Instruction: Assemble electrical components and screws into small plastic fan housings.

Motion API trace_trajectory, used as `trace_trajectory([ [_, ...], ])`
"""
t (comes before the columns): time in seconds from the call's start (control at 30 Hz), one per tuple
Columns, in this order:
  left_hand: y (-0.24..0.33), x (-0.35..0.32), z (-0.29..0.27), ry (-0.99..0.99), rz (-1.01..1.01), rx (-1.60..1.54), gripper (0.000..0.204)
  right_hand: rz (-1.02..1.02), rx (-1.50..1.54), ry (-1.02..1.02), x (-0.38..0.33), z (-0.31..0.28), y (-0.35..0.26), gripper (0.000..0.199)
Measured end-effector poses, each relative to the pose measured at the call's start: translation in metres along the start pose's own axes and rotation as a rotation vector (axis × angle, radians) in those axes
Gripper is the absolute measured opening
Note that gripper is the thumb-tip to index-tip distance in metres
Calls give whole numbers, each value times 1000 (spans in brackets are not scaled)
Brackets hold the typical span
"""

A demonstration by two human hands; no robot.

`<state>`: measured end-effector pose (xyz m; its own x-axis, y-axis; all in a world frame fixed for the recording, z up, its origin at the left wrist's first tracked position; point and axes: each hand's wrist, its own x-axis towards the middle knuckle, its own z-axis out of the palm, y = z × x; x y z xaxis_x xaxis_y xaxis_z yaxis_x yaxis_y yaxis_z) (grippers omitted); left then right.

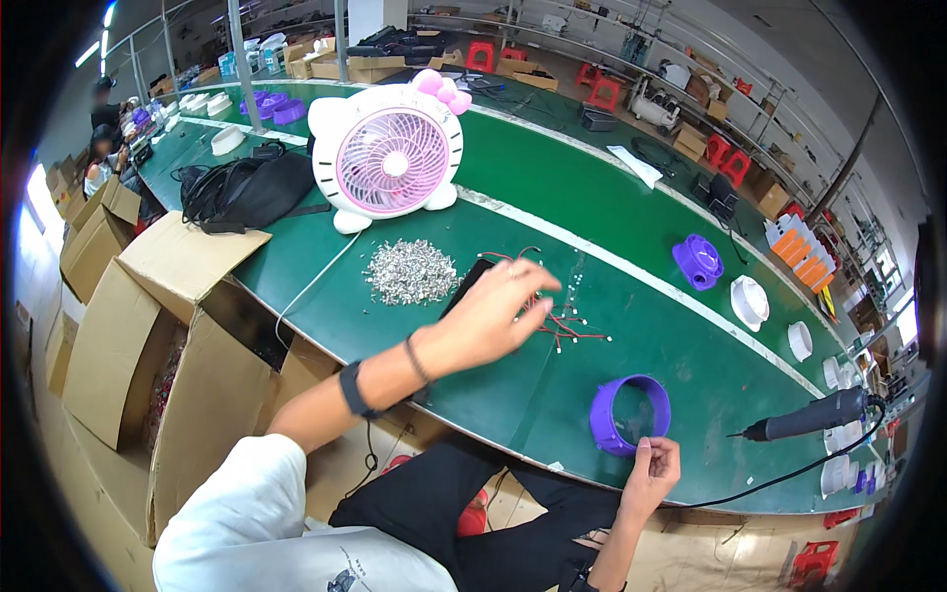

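My left hand [498,308] is over the table with its fingers apart and thumb out, nothing visible in it. Under and beside it lie thin red wires with small white connectors [567,326], and a dark flat object [464,286] is partly hidden by the hand. A purple plastic ring [604,419] sits near the table's front edge. At its near rim is my right hand [651,476], fingers bent and closed toward the thumb; what they hold, if anything, cannot be made out. Left of the wires is a heap of small silvery screws [409,272].
A white-and-pink cat-shaped fan [326,163] stands behind the screws, its cable running forward. A dark electric screwdriver [814,414] hangs at right. Purple [698,261] and white housings [750,303] sit on the green belt. Open cardboard boxes [212,395] flank the table at left.
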<state>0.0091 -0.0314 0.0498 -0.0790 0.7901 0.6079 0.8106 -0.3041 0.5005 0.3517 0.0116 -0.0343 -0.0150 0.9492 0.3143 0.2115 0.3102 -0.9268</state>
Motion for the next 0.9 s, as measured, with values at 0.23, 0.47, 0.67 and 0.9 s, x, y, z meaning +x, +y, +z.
trace_trajectory([
  [0.23,80,-82,-27,-377,-61,-287,24,60,-112,-38,20,-46,0,17],
  [0.47,33,-103,12,-130,-245,-106,19,-74,-288,-411,32,-27,-16,76],
  [0.67,26,-116,29,-61,-163,49,19,-239,-604,-408,16,-17,-13,60],
  [0.9,28,-116,32,-30,-197,86,20,-254,-651,-413,15,-17,-9,47],
])
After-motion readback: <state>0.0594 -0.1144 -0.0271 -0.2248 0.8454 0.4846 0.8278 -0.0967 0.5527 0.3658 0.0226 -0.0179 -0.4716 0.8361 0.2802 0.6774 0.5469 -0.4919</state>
